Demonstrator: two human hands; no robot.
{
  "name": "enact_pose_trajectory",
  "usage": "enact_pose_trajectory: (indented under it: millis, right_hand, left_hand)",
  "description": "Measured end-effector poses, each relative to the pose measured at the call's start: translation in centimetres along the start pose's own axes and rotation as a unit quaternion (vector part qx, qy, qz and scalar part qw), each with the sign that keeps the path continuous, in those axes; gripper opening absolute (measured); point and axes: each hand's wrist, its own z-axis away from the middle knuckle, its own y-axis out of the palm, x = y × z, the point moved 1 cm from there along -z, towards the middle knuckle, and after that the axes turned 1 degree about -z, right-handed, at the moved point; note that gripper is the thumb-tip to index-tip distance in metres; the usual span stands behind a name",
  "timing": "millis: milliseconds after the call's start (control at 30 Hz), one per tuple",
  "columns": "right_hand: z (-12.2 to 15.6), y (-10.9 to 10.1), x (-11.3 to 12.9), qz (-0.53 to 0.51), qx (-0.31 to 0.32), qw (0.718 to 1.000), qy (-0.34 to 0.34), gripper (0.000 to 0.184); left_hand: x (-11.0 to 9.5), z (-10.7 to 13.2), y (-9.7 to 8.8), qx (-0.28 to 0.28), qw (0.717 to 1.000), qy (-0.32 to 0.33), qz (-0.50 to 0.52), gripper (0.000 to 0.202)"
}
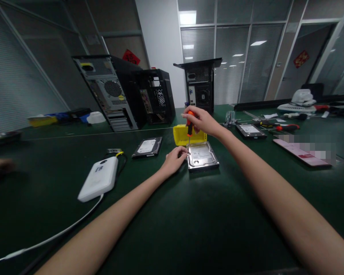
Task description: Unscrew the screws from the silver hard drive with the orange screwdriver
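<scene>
My right hand (199, 120) is closed around the red-and-black handle of a screwdriver (190, 126). Its shaft points down, with the tip at the left edge of a silver hard drive (203, 157). At that same edge my left hand (174, 159) has its fingers curled together against the drive, close to the screwdriver tip; exactly what the fingertips pinch is partly hidden. Directly behind the drive stands an open yellow case (181, 135). To the left of my left hand a second hard drive (147, 147) lies flat, label up.
A white power bank (100, 179) with a cable lies at left; beyond it is another person's blurred hand (1, 165). Computer cases (129, 95) stand behind. At right are a third hard drive (250, 130), pliers (286, 127) and a pink phone (301, 152).
</scene>
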Motion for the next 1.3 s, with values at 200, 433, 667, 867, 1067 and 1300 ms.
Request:
enact_pose_trajectory:
  millis: [200,433,667,867,1067,1300]
  right_hand:
    - [0.00,-0.02,0.16,-0.006,-0.006,1.000,0.003,0.026]
    - [0.12,0.16,0.22,-0.045,0.001,0.999,0.016,0.027]
    - [0.19,0.16,0.17,-0.093,0.016,0.995,0.020,0.028]
    - [0.09,0.13,0.36,-0.079,0.016,0.997,0.014,0.034]
    - [0.05,0.13,0.23,-0.064,0.008,0.998,0.003,0.037]
    - [-0.06,0.23,0.06,-0.058,0.021,0.998,0.011,0.035]
  left_hand:
    - [0.02,0.06,-0.04,0.005,1.000,-0.002,-0.002,0.019]
    - [0.02,0.08,-0.02,0.007,1.000,0.000,-0.004,0.019]
    - [0.05,0.14,0.04,0.007,1.000,0.003,0.002,0.019]
    - [-0.09,0.10,0.05,0.014,1.000,-0.011,0.013,0.019]
    - [0.13,0.02,0.06,0.013,1.000,-0.016,0.006,0.020]
    - [0.11,0.04,0.11,0.015,1.000,-0.017,0.012,0.019]
